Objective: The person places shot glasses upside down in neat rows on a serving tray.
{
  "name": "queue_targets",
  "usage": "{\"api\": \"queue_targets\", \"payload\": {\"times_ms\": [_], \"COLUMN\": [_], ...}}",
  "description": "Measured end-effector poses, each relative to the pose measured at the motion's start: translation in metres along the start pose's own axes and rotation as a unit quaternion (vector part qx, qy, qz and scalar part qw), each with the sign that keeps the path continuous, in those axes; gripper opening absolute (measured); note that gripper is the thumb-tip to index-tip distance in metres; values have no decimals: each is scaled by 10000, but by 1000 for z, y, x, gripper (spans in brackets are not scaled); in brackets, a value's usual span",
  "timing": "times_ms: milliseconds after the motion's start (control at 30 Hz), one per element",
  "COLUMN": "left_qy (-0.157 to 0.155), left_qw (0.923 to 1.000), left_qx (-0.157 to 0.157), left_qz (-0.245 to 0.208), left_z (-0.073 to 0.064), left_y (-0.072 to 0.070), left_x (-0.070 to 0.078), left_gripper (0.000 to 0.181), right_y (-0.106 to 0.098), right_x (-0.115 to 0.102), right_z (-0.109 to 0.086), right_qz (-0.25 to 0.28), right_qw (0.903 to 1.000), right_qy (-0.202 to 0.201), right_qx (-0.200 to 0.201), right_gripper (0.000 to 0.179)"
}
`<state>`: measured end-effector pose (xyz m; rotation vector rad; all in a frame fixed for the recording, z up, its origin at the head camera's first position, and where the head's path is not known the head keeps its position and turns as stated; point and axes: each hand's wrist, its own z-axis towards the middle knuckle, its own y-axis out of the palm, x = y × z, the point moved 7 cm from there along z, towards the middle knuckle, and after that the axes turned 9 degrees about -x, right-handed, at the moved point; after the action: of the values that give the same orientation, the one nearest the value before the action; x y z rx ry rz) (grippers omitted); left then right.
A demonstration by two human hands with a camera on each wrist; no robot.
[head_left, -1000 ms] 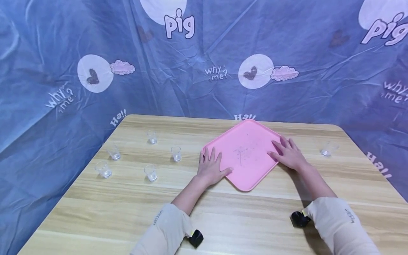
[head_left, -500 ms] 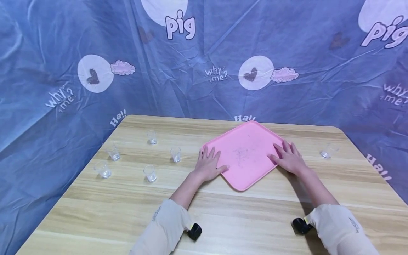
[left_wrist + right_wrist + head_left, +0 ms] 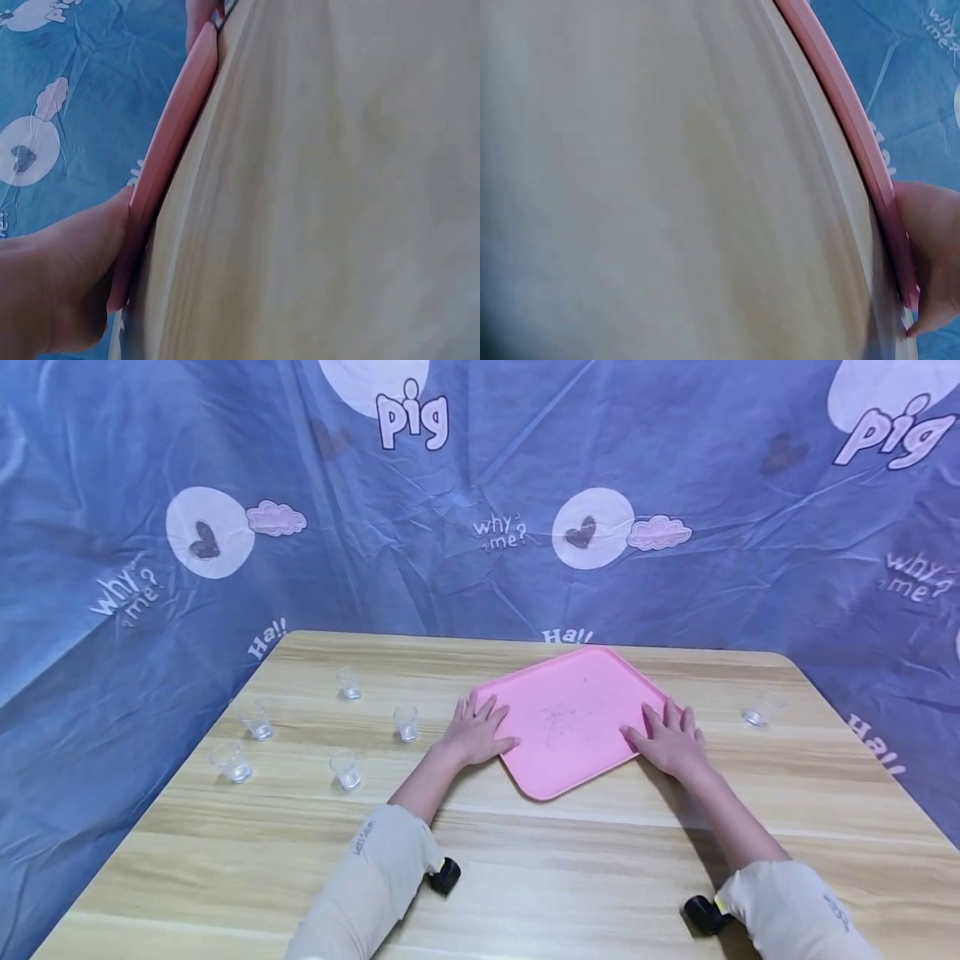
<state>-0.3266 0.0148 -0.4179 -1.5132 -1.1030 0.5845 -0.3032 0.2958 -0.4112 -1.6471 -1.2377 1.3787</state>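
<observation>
A pink rectangular tray (image 3: 566, 739) with a low rim and dark scuff marks lies at an angle on the wooden table. My left hand (image 3: 474, 735) rests across its left edge, fingers spread and thumb over the inner side. On the opposite edge lies my right hand (image 3: 667, 739), its fingers also spread. Seen from the left wrist, the tray's rim (image 3: 169, 131) sits low along the tabletop, with the left hand (image 3: 67, 277) against it. In the right wrist view the right hand (image 3: 934, 247) touches the rim from the far side.
Several small clear glasses stand on the left of the table, among them one glass (image 3: 406, 724) nearest the tray and another glass (image 3: 346, 770) closer to me. A lone clear glass (image 3: 761, 710) is at the right. Blue printed cloth (image 3: 480, 585) hangs behind the table (image 3: 525, 877).
The tray has turned clockwise, its near corner shifting left and its right side moving toward me. Both hands have stayed on it. The glasses have not moved on the table.
</observation>
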Motion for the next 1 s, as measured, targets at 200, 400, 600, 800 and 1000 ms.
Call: {"api": "queue_targets", "payload": {"times_ms": [200,400,600,800,1000], "left_qy": [-24,-229,-875,-1161,-1122], "left_qw": [9998,9988,9947,9912,9924], "left_qx": [-174,-11,-52,-48,-158], "left_qz": [-32,427,529,632,476], "left_z": [0,-5,-20,-30,-32], "left_y": [-5,-7,2,11,14], "left_x": [-7,3,31,55,56], "left_gripper": [68,64,70,80,81], "right_y": [2,-5,-11,-9,-7], "right_x": [-7,-7,-1,4,7], "right_z": [-4,0,15,24,22], "right_qz": [40,-108,-381,-503,-522], "right_qw": [9998,9996,9988,9973,9974], "right_qy": [190,108,-289,-528,-473], "right_qx": [72,253,103,-57,-151], "right_gripper": [81,81,81,83,84]}}
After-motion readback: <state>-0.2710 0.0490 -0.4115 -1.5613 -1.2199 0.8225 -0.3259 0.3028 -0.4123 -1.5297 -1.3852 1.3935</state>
